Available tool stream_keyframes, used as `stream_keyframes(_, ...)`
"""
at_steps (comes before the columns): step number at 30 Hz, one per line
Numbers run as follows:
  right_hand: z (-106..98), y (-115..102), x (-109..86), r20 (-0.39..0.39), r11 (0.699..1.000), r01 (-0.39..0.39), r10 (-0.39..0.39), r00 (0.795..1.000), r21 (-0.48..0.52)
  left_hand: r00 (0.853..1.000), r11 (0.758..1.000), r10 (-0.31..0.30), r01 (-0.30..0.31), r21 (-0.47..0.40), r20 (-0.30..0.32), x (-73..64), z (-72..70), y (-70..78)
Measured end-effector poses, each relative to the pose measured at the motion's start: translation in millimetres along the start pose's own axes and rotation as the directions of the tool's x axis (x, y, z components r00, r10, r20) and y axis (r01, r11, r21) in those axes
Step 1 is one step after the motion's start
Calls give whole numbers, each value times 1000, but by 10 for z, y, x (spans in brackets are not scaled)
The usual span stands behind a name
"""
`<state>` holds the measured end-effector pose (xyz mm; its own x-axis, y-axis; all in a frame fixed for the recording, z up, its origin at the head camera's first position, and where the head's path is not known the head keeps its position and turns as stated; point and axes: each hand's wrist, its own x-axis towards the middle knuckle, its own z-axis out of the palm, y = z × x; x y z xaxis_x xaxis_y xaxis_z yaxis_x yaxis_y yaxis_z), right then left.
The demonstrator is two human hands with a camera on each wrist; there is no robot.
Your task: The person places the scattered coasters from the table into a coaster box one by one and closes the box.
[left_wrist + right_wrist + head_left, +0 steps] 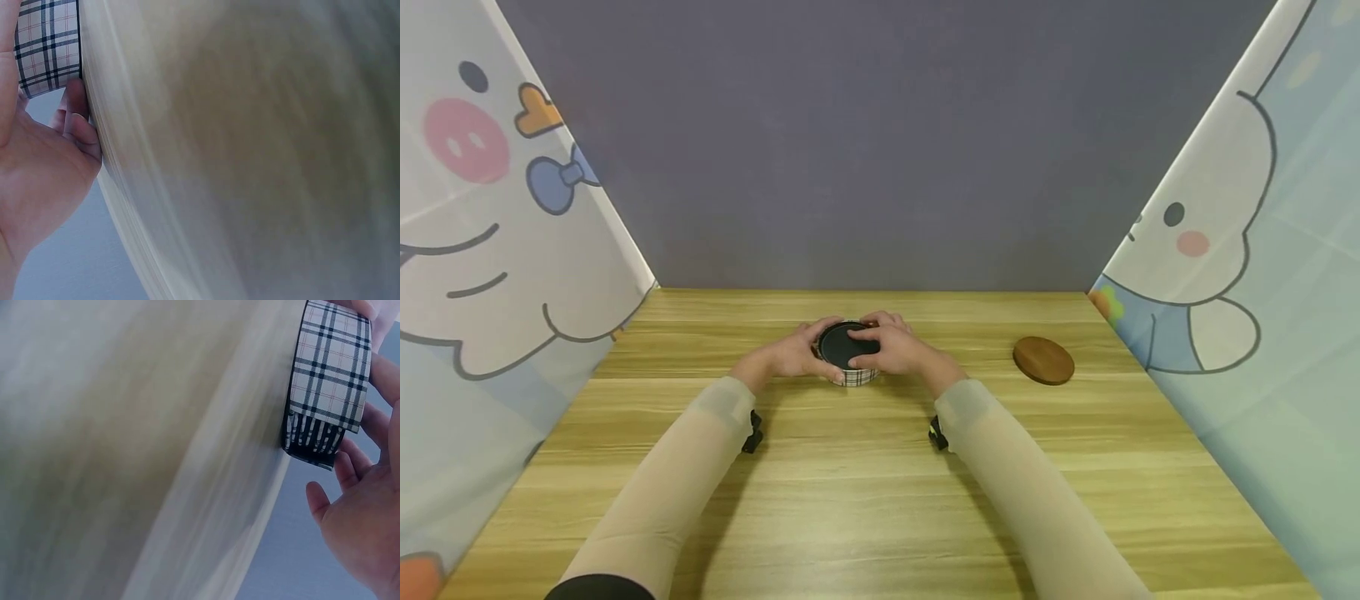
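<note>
A low round box (861, 379) with a plaid side and a black, shallow recessed top stands on the wooden table. My left hand (793, 353) grips its left side, the thumb at the front and fingers round the back. From the right, my right hand (891, 346) holds it, with thumb and a finger over the black top and other fingers at the far rim. In the left wrist view the plaid side (50, 44) shows beside the left palm. The right wrist view shows the plaid band (331, 359) above a black-and-white striped section (310, 434).
A round brown wooden disc (1043, 360) lies on the table (835, 492), to the right of the hands. A grey wall (880, 150) stands behind the table. Cartoon-printed cloths hang at the left (580, 275) and right (1292, 250).
</note>
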<state>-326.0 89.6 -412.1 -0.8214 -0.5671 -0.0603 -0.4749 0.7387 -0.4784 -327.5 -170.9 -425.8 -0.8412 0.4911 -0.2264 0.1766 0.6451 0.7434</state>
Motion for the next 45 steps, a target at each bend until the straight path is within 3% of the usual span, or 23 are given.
stream_keyframes(17, 45, 50, -15, -13, 1000, 20, -20, 1000, 19, 1000, 1000, 13, -13, -11, 3, 6, 9, -40)
stream_keyframes(25, 9, 119, -75, -40, 990, 72, -68, 997, 118, 1000, 1000, 18, -18, 10, 4, 22, 10, -50)
stream_keyframes(33, -141, 285, -306, -134, 951, 142, -109, 985, 274, 1000, 1000, 28, -28, -7, -5, 20, -1, -25)
stream_keyframes(45, -285, 524, -766, -136, 960, 151, -121, 983, 234, 1000, 1000, 23, -23, -1, -20, 15, -1, -28)
